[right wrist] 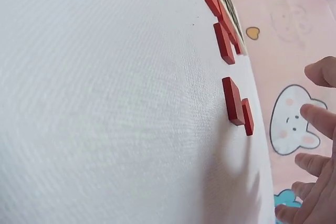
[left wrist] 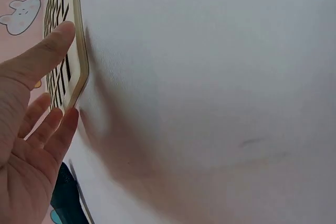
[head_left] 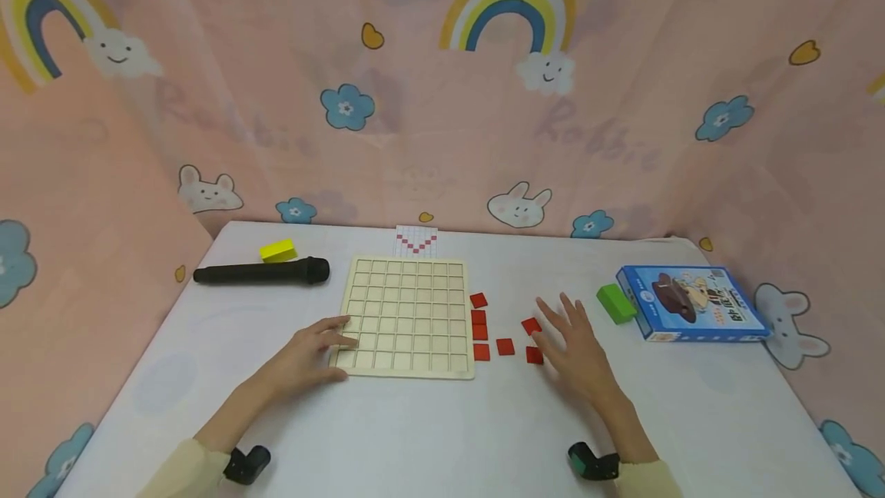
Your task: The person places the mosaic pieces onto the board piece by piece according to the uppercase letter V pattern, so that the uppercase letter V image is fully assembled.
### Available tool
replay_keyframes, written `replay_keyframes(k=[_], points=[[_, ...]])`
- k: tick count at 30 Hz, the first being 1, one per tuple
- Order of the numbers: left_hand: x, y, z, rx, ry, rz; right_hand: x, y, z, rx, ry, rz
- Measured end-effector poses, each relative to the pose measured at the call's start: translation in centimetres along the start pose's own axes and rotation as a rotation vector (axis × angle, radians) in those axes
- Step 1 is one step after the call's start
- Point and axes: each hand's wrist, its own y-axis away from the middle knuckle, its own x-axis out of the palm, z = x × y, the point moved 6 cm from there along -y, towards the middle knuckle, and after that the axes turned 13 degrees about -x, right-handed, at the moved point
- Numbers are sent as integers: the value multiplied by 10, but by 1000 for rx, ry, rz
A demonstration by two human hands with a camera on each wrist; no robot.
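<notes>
A pale wooden grid board [head_left: 408, 317], its squares bare, lies flat in the middle of the white table. My left hand [head_left: 311, 352] rests at its near left corner, fingers fairly straight over the left edge. In the left wrist view the thumb [left wrist: 65, 30] overlaps the board's rim. Several square red tiles [head_left: 505, 346] lie loose to the right of the board, some along its edge. Over the outermost tiles my right hand [head_left: 577, 352] hovers with spread fingers and holds nothing. In the right wrist view its fingertips [right wrist: 312, 114] stand apart from the red tiles [right wrist: 232, 100].
Behind the board lies a small pattern card [head_left: 416, 241] with red squares. At the back left are a black microphone [head_left: 263, 273] and a yellow block [head_left: 278, 250]. A green block [head_left: 615, 303] sits beside a blue box [head_left: 698, 306] on the right. A patterned pink cloth backs the table.
</notes>
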Motion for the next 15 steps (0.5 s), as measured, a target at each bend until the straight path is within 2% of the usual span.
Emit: replay_keyframes(k=[6, 9, 12, 15], points=[[-2, -6, 3, 43, 51, 100, -3, 4, -15, 55, -350, -112], [-1, -8, 7, 75, 48, 117, -7, 5, -18, 69, -497, -149], [0, -8, 11, 108, 30, 114, -11, 7, -19, 80, -584, -165], [-1, -7, 14, 148, 23, 100, -11, 10, -20, 113, -591, -159]])
